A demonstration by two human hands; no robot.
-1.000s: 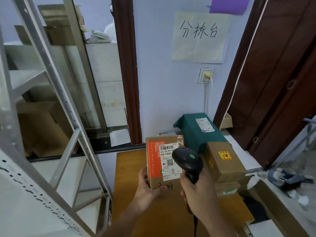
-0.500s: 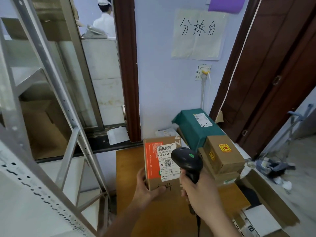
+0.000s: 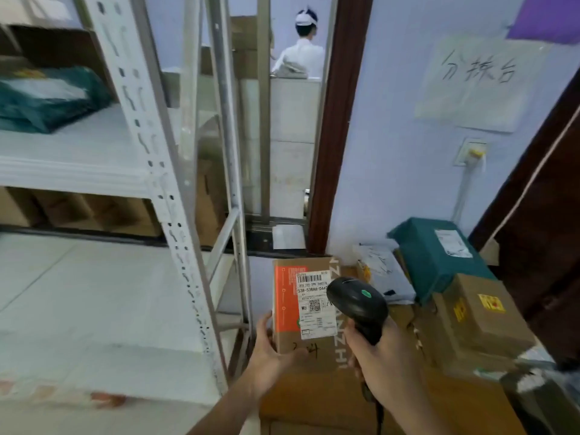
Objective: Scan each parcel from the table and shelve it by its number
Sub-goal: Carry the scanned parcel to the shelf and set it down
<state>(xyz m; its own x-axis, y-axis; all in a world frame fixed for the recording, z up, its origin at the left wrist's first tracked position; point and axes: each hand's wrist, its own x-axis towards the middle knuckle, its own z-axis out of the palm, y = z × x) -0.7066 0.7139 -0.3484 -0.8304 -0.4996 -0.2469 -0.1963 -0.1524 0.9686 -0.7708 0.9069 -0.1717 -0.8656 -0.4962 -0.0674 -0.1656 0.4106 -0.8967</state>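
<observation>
Gripped in our left hand (image 3: 270, 356) is a cardboard parcel (image 3: 306, 312), thumb on its lower front face, fingers wrapped behind the left edge; it stands upright above the wooden table (image 3: 317, 400). Our right hand (image 3: 383, 362) is closed around the handle of a black scanner (image 3: 356, 301), whose head overlaps the parcel's white label (image 3: 314, 304). Right of that grip sit a brown box (image 3: 483, 318) and a green parcel (image 3: 436, 255). Left of the held parcel stands the white shelf rack (image 3: 150, 171).
</observation>
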